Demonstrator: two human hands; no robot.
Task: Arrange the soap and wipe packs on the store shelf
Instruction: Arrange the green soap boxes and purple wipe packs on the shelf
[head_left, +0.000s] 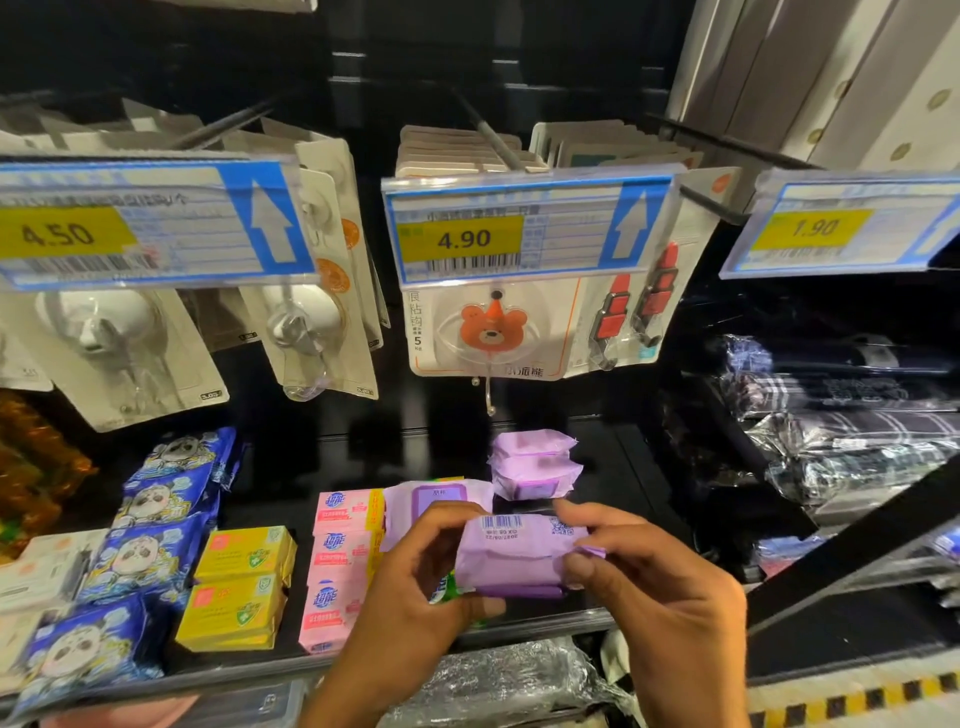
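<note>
I hold a purple wipe pack (511, 553) barcode side up above the shelf's front edge. My left hand (410, 608) grips its left end and my right hand (649, 597) pinches its right end. Another purple pack (441, 499) lies flat just behind it, and a stack of purple packs (535, 465) sits further back on the dark shelf (623, 467). Pink soap bars (340, 566) form a row left of my hands. Yellow soap boxes (239, 587) stand beside them. A green pack (449, 592) peeks out under my left hand.
Blue panda-print packs (150, 535) line the shelf's left side. Hook packs (488, 332) hang from pegs above, behind price tags (524, 228). Dark wrapped bundles (841, 415) fill the right side. A black diagonal bar (852, 551) crosses at lower right.
</note>
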